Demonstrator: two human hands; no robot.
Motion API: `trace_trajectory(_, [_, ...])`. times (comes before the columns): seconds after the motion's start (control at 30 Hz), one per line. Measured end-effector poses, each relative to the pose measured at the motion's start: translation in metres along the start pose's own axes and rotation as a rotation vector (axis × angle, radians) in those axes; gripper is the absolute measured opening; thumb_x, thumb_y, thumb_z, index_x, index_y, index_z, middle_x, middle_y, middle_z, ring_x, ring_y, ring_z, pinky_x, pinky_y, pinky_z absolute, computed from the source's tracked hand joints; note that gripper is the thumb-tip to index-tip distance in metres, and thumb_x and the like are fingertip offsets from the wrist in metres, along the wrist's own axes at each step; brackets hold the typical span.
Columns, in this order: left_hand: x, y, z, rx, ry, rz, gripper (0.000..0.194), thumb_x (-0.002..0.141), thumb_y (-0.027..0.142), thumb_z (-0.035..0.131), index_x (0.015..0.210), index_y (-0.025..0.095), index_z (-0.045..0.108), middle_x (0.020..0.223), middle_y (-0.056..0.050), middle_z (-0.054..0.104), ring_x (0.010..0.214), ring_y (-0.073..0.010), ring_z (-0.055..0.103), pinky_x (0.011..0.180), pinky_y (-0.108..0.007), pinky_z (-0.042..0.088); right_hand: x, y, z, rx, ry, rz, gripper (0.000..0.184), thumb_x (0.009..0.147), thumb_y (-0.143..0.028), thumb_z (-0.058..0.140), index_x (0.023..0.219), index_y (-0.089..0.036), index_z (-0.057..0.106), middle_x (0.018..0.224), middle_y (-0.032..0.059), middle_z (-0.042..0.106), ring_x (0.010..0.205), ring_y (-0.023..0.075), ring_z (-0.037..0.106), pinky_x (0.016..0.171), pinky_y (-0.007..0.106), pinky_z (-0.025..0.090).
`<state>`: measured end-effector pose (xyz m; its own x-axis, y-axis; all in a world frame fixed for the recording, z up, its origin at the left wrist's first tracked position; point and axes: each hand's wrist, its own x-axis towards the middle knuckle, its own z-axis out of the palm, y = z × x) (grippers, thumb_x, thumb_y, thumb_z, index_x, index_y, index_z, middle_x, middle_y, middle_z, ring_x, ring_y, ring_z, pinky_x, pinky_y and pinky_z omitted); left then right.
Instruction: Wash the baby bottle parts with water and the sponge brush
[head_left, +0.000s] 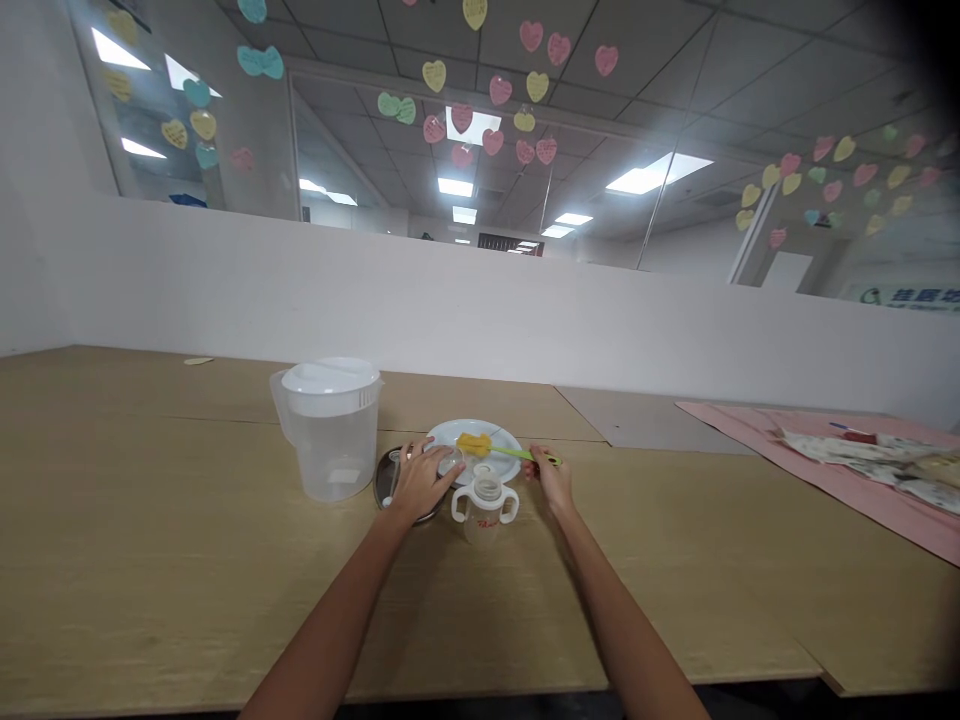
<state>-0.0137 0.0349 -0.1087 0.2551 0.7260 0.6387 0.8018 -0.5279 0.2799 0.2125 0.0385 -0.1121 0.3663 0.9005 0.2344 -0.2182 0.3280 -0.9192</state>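
Observation:
My right hand point(551, 475) is closed round the green handle of a bottle brush point(474, 445), whose yellow sponge head is over a white plate point(437, 430). With its fingers and thumb, my left hand point(421, 478) holds a clear rounded bottle cap point(451, 461) by the plate's left side. Beneath that hand lies a dark round metal tray point(385, 478), partly covered, with a thin white piece in it. Between my hands stands a clear baby bottle point(482, 520), upright and uncapped, with two white handles. A white piece shows just behind its neck.
To the left stands a clear pitcher point(337, 440) with a white lid. Farther right, a pink cloth point(720, 420) carries a patterned fabric bundle point(847, 450). A grey sheet point(645, 420) lies at the back. Behind the wooden table point(187, 560) rise a white wall and glass.

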Motion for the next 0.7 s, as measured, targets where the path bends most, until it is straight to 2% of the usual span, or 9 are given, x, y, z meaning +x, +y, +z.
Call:
trace_trajectory(0.17, [0.004, 0.002, -0.004, -0.111, 0.087, -0.091, 0.036, 0.082, 0.038, 0.043, 0.111, 0.017, 0.045, 0.109, -0.009, 0.055, 0.103, -0.0212, 0.050, 0.089, -0.036, 0.037, 0.002, -0.007, -0.004, 0.265, 0.119, 0.089, 0.024, 0.064, -0.036, 0.067, 0.068, -0.018, 0.052, 0.050, -0.0036, 0.055, 0.042, 0.0070, 0.049, 0.038, 0.016, 0.041])
trace_trajectory(0.27, [0.005, 0.003, -0.004, -0.170, 0.107, -0.150, 0.042, 0.079, 0.031, 0.048, 0.117, 0.017, 0.037, 0.114, -0.009, 0.052, 0.105, -0.0208, 0.050, 0.088, -0.034, 0.039, 0.004, -0.010, -0.008, 0.305, 0.078, 0.143, 0.023, 0.069, -0.037, 0.064, 0.068, -0.018, 0.050, 0.050, -0.0046, 0.054, 0.041, 0.0053, 0.048, 0.037, 0.013, 0.041])
trace_trajectory(0.33, [0.005, 0.005, -0.006, -0.167, 0.120, -0.157, 0.044, 0.077, 0.029, 0.052, 0.117, 0.018, 0.038, 0.113, -0.009, 0.052, 0.105, -0.0213, 0.050, 0.088, -0.034, 0.039, 0.005, -0.010, -0.009, 0.317, 0.034, 0.186, 0.025, 0.070, -0.038, 0.064, 0.068, -0.018, 0.050, 0.049, -0.0050, 0.052, 0.039, 0.0045, 0.046, 0.036, 0.012, 0.040])
trace_trajectory(0.47, [0.006, 0.013, -0.013, -0.104, 0.155, -0.030, 0.039, 0.078, 0.033, 0.053, 0.114, 0.020, 0.045, 0.113, -0.008, 0.054, 0.106, -0.0216, 0.048, 0.093, -0.034, 0.035, 0.005, -0.008, -0.008, 0.284, 0.003, 0.230, 0.027, 0.069, -0.040, 0.066, 0.070, -0.016, 0.052, 0.048, -0.0049, 0.052, 0.038, 0.0035, 0.045, 0.035, 0.011, 0.038])
trace_trajectory(0.6, [0.005, 0.019, -0.015, -0.082, 0.088, 0.133, 0.040, 0.079, 0.039, 0.052, 0.115, 0.021, 0.048, 0.113, -0.005, 0.056, 0.105, -0.0205, 0.047, 0.094, -0.033, 0.034, 0.002, -0.007, -0.005, 0.246, -0.054, 0.235, 0.029, 0.066, -0.040, 0.068, 0.068, -0.014, 0.054, 0.047, -0.0045, 0.053, 0.038, 0.0034, 0.045, 0.034, 0.010, 0.037])
trace_trajectory(0.7, [0.003, 0.021, -0.013, -0.105, 0.043, 0.126, 0.041, 0.081, 0.043, 0.047, 0.116, 0.021, 0.047, 0.112, -0.005, 0.057, 0.103, -0.0196, 0.049, 0.092, -0.031, 0.035, 0.000, -0.009, -0.004, 0.253, -0.064, 0.252, 0.028, 0.067, -0.038, 0.068, 0.068, -0.014, 0.054, 0.047, -0.0046, 0.053, 0.037, 0.0031, 0.045, 0.033, 0.010, 0.036])
